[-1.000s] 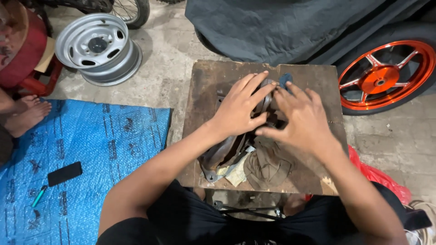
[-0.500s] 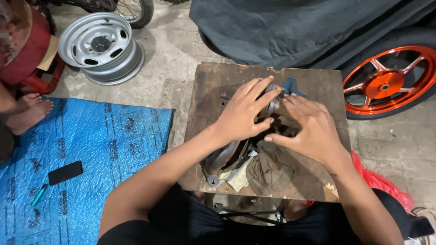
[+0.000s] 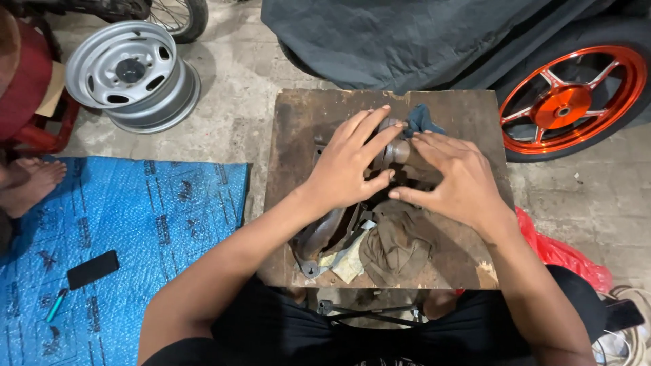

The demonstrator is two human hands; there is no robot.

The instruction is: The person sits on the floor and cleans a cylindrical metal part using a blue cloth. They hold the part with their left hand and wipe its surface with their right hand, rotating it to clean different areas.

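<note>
A curved, grimy metal pipe part [image 3: 324, 234] lies on a worn wooden board [image 3: 298, 115] between my knees. My left hand [image 3: 349, 163] is laid flat over its upper end, fingers spread. My right hand [image 3: 456, 179] presses on the same end from the right, thumb pointing left toward the left hand. A blue rag [image 3: 422, 119] pokes out just beyond my fingertips. A brown rag [image 3: 397, 244] and a pale scrap [image 3: 346, 263] lie on the board below my hands. How much of the part is gripped is hidden under my palms.
A grey steel wheel rim [image 3: 129, 71] lies on the concrete at upper left. An orange motorcycle wheel [image 3: 566, 102] stands at right under a dark cover [image 3: 407, 41]. A blue tarp [image 3: 135, 230] holds a black phone [image 3: 93, 269] and a pen. Another person's bare foot [image 3: 30, 183] rests at left.
Both hands have slid slightly along the pipe's upper end; the right hand moved a little right and down. The part stays on the board.
</note>
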